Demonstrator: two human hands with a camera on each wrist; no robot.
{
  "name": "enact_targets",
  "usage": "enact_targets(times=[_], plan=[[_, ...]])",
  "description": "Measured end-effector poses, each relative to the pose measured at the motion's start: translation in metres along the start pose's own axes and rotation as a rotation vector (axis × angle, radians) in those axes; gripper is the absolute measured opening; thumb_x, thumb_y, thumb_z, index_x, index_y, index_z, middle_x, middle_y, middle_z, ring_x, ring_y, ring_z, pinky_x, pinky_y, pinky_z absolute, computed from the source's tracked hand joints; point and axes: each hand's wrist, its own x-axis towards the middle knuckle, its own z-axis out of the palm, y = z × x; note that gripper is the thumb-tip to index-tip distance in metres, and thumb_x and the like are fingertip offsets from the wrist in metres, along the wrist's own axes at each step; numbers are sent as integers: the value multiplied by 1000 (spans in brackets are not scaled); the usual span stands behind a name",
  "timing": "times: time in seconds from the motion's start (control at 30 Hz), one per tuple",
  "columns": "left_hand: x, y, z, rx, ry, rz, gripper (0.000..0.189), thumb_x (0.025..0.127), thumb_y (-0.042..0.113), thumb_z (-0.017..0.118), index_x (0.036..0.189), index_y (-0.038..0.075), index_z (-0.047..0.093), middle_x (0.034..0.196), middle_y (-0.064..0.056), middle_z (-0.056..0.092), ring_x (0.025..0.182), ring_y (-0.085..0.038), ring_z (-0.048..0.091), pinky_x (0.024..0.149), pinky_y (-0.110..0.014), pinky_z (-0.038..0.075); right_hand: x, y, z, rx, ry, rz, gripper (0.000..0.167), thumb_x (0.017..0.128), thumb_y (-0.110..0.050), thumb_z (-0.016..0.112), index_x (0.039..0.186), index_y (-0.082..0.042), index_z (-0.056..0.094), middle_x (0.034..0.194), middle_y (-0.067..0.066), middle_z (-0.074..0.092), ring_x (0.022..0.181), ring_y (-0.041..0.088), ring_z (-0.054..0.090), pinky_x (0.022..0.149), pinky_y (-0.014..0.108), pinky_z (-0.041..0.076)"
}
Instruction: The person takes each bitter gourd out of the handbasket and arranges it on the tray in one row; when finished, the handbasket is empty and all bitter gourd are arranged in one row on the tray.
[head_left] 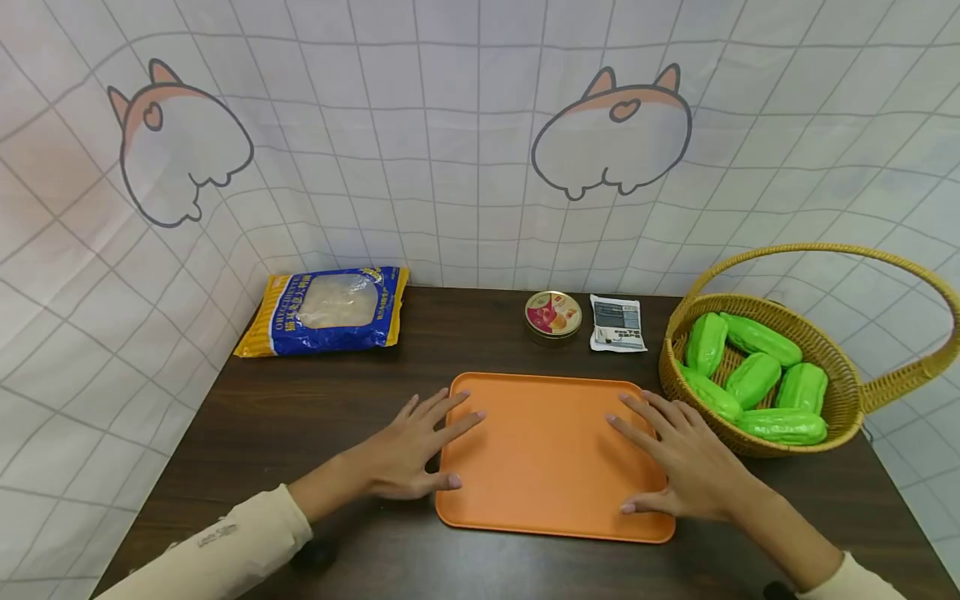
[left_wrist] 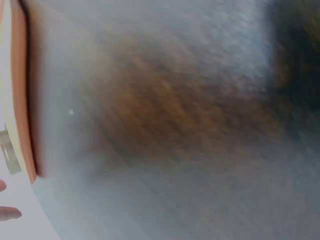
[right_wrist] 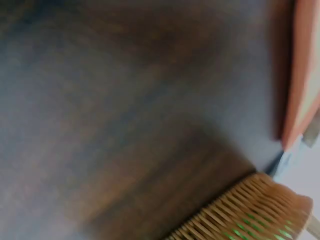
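Observation:
An orange rectangular tray [head_left: 551, 458] lies on the dark wooden table between both hands. My left hand [head_left: 420, 446] is over the tray's left edge, fingers spread and reaching inward. Over the right edge is my right hand [head_left: 682, 458], its fingers likewise spread and holding nothing. In the left wrist view the tray's rim [left_wrist: 20, 90] shows at the far left, with fingertips [left_wrist: 9, 213] below it. The right wrist view catches the tray's side [right_wrist: 299, 75] at its right border and part of the wicker basket [right_wrist: 245, 210] at the bottom.
Right of the tray stands a handled wicker basket [head_left: 851, 400] with several bright green wrapped pieces [head_left: 753, 379]. Along the back are a blue and yellow pasta bag [head_left: 337, 308], a round tin [head_left: 552, 315] and a small white packet [head_left: 617, 323]. A gridded cloth [head_left: 480, 167] hangs behind.

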Motion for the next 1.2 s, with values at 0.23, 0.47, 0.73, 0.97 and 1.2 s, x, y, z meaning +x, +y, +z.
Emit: enact_targets(times=[0.23,0.47,0.73,0.97,1.2], plan=[[-3,0,-7,-292,103,-136,67,103,57,37,161,30,18,163,-10,29,147,-33,35,115,-67,33,9,11,-29,94,28,86,98,70,-70,76,150,-23,46,153,11,43,131,40,47,99,67,43],[-2,-2,-11,-621,227,-278,54,109,32,36,155,4,32,150,-23,45,135,-37,49,111,-58,43,13,26,-61,182,1,245,87,76,-57,80,149,-21,48,149,13,47,133,42,46,100,67,43],[2,-2,-8,-972,198,-544,62,107,43,39,153,2,33,148,-26,47,130,-42,54,92,-51,59,15,54,-90,375,-38,390,68,85,-39,79,143,-14,52,139,13,55,115,36,59,87,49,56],[2,-7,5,-1050,185,-627,66,97,26,65,150,-1,36,141,-27,50,118,-36,61,84,-46,63,18,86,-104,488,-56,520,56,92,-34,72,140,-13,55,133,14,60,98,-8,56,64,26,57],[3,-11,17,-1087,194,-586,66,88,11,71,145,-4,41,134,-26,51,106,-25,64,79,-43,64,28,114,-111,522,-96,550,54,97,-33,64,142,-5,52,137,21,56,107,19,64,78,36,57]])
